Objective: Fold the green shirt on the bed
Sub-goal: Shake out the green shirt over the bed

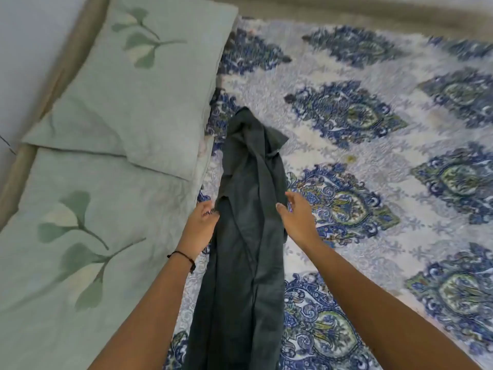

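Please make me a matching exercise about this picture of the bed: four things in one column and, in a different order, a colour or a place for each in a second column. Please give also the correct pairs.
Things
1. shirt
2. pillows
3. sheet
4. bracelet

Descriptions
A. white with blue ornaments, covers the bed
B. dark green, lies in a long narrow bunch on the sheet
C. pale green with a leaf print, on the left side
D. black and thin, worn round the left wrist

Pairs: 1-B, 2-C, 3-A, 4-D
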